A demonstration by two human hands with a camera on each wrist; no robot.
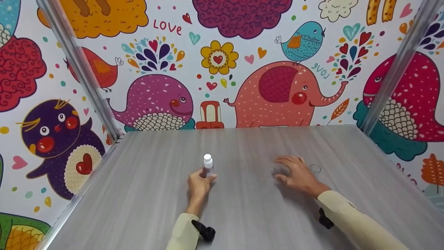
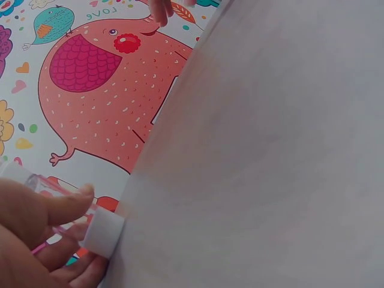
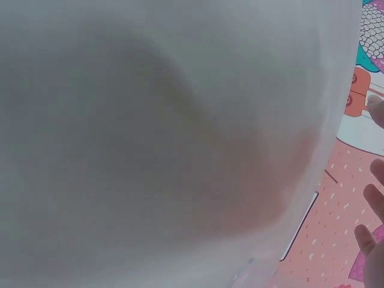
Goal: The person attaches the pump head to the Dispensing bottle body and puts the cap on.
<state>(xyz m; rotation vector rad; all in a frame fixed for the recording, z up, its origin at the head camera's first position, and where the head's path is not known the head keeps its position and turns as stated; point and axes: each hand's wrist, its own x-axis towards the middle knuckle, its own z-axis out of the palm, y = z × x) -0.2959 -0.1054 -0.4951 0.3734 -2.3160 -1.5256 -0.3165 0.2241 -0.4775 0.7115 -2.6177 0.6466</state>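
My left hand (image 1: 200, 184) grips a small clear bottle (image 1: 208, 163) with a white cap, upright in the head view. In the left wrist view the thumb lies across the clear body of the bottle (image 2: 103, 233), and white parts show at both its ends. My right hand (image 1: 299, 176) is spread over the right half of the table, holding nothing, its fingers pointing left. Just beyond its knuckles lies a thin clear round object (image 1: 315, 168). Only the fingers (image 3: 375, 201) of that hand show at the right edge of the right wrist view.
Both hands are over a grey wood-grain table (image 1: 242, 215). A wall (image 1: 215, 90) printed with cartoon animals rises behind it. Metal posts stand at the table's back left (image 1: 86, 76) and back right (image 1: 392, 80) corners.
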